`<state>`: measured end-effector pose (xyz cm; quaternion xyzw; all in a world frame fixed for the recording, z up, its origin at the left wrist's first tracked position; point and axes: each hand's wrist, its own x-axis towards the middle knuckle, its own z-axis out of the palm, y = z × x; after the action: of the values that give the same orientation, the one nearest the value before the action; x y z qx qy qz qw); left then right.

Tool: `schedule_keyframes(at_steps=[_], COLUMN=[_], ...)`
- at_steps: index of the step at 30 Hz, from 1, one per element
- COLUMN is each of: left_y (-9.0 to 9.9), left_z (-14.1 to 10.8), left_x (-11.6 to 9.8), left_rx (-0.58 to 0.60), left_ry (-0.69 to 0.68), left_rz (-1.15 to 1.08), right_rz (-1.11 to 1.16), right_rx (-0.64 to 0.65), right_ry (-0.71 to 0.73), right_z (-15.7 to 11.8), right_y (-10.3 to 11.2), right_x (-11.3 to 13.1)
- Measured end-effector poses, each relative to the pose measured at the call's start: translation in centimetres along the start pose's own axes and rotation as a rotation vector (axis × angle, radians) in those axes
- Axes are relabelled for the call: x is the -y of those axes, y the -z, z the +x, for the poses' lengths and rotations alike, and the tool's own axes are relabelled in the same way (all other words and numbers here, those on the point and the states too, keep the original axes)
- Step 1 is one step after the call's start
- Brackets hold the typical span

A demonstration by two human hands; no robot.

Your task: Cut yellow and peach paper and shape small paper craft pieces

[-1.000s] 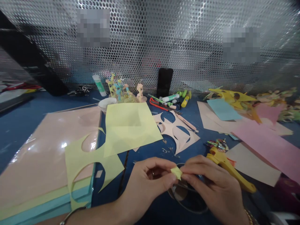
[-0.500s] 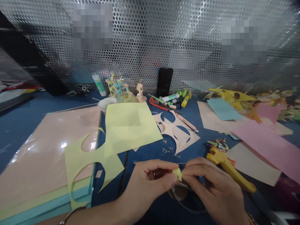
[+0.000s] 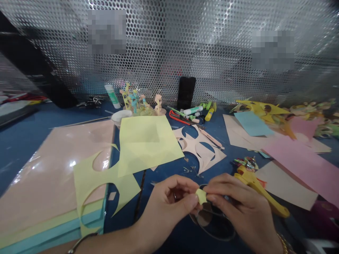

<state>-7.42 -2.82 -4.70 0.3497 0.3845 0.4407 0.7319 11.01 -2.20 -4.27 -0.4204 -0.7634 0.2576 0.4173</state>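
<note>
A small pale yellow paper star (image 3: 201,196) is pinched between my two hands, low and just right of centre. My left hand (image 3: 172,208) grips its left side between thumb and fingers. On the star's right edge are the closed fingertips of my right hand (image 3: 238,208). Below the hands lies a round, clear-looking dish (image 3: 222,227), partly hidden by them. A large yellow sheet (image 3: 149,144) rests beyond my left hand, overlapping a yellow sheet with round cut-outs (image 3: 124,187).
Pink paper with cut-outs (image 3: 196,144), a white bowl (image 3: 120,116), a glue stick (image 3: 112,97) and an upright phone (image 3: 186,92) stand or lie farther back. To the right are a yellow tool (image 3: 262,190) and a pink sheet (image 3: 304,164). A plastic-covered pink stack (image 3: 60,158) lies left.
The star has turned so that its flat face and points show more. Both hands have shifted slightly, with the right fingers a little higher.
</note>
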Motion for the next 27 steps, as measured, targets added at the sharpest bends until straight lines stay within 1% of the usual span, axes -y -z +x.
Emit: schedule_keyframes(at_steps=[4,7,10,13,18,21,24,27], left_y=[0.15,0.27,0.37,0.41,0.26,0.16,0.11,0.06], left_z=[0.07,0.0,-0.07,-0.06,-0.06,-0.12,-0.18,-0.25], left_x=[0.13,0.33,0.56,0.73,0.79,0.78,0.67,0.36], left_rx=[-0.04,-0.034,-0.023,-0.011,-0.004,0.015,0.009,-0.017], left_ry=[0.008,-0.057,-0.136,-0.168,-0.154,-0.156,-0.103,-0.036], left_rz=[0.054,0.105,0.153,0.161,0.141,0.124,0.069,0.042], right_rz=[-0.007,-0.001,-0.026,-0.064,-0.105,-0.12,-0.128,-0.127], right_rx=[-0.014,-0.019,-0.025,-0.027,-0.027,-0.026,-0.058,-0.063], right_ry=[-0.004,-0.004,0.025,0.056,0.099,0.096,0.092,0.144], right_z=[-0.01,-0.02,-0.06,-0.12,-0.22,-0.38,-0.57,-0.6], right_y=[-0.16,-0.29,-0.33,-0.3,-0.39,-0.52,-0.54,-0.37], right_x=[0.12,0.17,0.29,0.52,0.88,0.85,0.67,0.53])
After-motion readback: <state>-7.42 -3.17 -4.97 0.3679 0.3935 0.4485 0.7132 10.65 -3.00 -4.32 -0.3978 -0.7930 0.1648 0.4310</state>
